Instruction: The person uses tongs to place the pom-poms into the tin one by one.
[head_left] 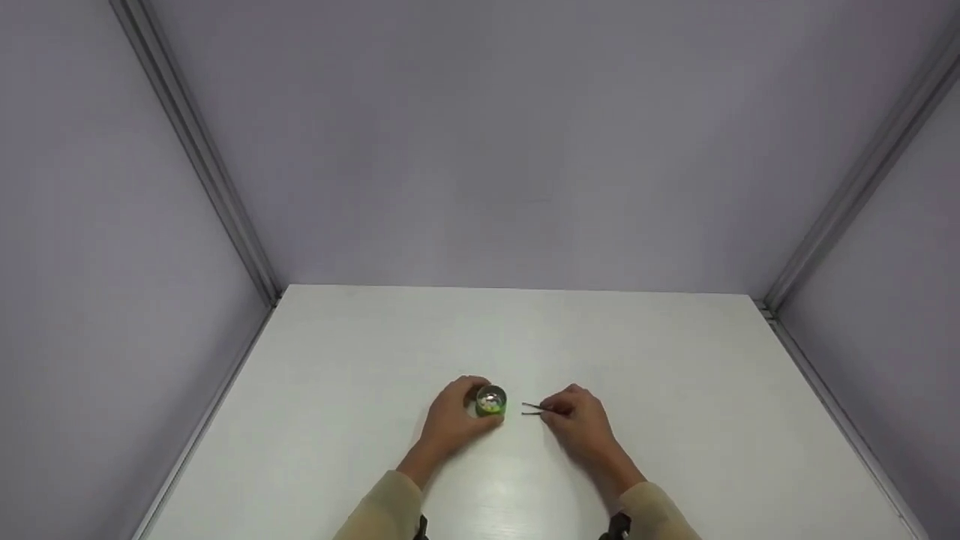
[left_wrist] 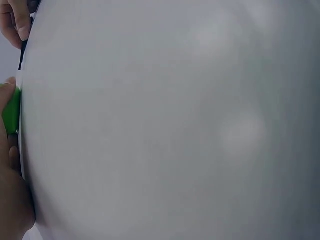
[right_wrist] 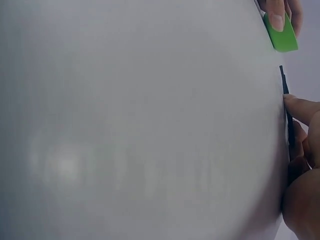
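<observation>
A small green round container (head_left: 491, 401) with pale bits inside stands on the white table (head_left: 675, 360). My left hand (head_left: 457, 420) grips it, fingers curled round its side; in the left wrist view only a green sliver of the container (left_wrist: 11, 111) shows beside my fingers (left_wrist: 10, 165). My right hand (head_left: 576, 418) pinches thin dark tweezers (head_left: 534, 409), their tips pointing left, a short way from the container. The right wrist view shows the tweezers (right_wrist: 286, 100) edge-on under my fingers (right_wrist: 300, 107), with the green container (right_wrist: 281, 34) beyond.
Grey walls with metal corner rails (head_left: 202, 157) enclose the table on three sides. The table's left edge (head_left: 217, 405) and right edge (head_left: 832, 412) meet the walls. Beige sleeves (head_left: 382, 514) cover both forearms.
</observation>
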